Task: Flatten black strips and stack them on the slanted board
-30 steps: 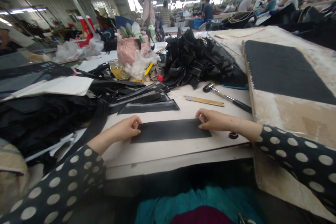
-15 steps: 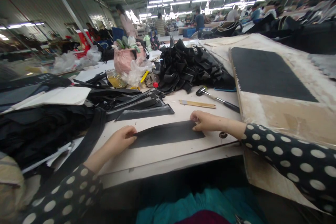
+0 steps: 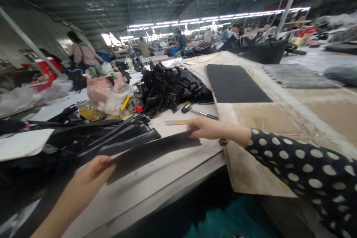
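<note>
A long black strip of material is held a little above the white table. My left hand pinches its near left end, fingers closed on it. My right hand grips its far right end, also closed on it. Just beyond the strip lies a fan of similar black strips. A wooden ruler and a small hammer lie just behind my right hand.
A heap of folded black pieces stands at the back. A pink bag, plastic bags and a jar sit to its left. To the right lies a glue-stained board with a black sheet. People work in the distance.
Both hands have lifted the black strip off the table, its left end coming toward me. The view has swung to the right and tilted up.
</note>
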`<state>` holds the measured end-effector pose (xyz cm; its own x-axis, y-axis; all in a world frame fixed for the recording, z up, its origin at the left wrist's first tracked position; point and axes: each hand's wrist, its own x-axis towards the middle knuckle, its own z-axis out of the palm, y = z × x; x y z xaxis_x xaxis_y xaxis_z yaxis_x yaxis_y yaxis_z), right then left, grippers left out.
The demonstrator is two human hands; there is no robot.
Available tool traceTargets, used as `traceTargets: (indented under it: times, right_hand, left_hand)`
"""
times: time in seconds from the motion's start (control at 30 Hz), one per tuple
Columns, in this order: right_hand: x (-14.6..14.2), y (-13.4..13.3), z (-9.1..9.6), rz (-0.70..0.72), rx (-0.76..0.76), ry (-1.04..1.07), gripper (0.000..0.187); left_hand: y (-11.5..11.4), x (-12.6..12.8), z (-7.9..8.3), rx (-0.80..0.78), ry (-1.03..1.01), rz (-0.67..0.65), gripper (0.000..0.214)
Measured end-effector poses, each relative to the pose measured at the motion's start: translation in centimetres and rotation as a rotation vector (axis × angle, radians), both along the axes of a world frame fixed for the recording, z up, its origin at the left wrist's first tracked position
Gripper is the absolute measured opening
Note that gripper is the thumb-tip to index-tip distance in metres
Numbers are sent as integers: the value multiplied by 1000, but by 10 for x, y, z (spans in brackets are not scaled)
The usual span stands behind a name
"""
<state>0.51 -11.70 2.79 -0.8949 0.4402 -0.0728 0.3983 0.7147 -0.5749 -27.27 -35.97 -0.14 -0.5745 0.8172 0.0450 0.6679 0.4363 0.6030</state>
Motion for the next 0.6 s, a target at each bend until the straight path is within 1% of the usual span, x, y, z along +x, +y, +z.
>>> traceTargets:
  times: [0.07, 0.1, 0.17, 0.23, 0.27, 0.33, 0.43, 0.53, 0.6]
  right_hand:
    - [30, 14, 13, -103, -64, 95, 12]
    - [48, 23, 17, -169, -96, 138, 13]
    - [87, 41, 19, -319, -167, 209, 18]
    - [127, 60, 13, -462, -246, 275, 23]
    - [147, 69, 8, -525, -276, 305, 26]
    - [186, 88, -7, -656, -293, 354, 32]
    - [233, 116, -34, -848, -246, 383, 37]
    - [264, 147, -58, -935, -222, 451, 32]
    - [276, 166, -67, -968, -203, 468, 30]
  left_hand:
    - [31, 18, 13, 52, -38, -23, 39]
    - [50, 30, 19, 70, -79, -86, 39]
    - [93, 60, 25, 80, -210, -275, 37]
    - [139, 92, 26, 77, -267, -410, 38]
    - [163, 108, 25, 68, -273, -463, 39]
    - [207, 140, 22, 73, -212, -505, 42]
    - [264, 183, 16, 78, -182, -537, 50]
    - [308, 214, 13, 92, -123, -561, 58]
    - [331, 228, 11, 86, -65, -555, 60]
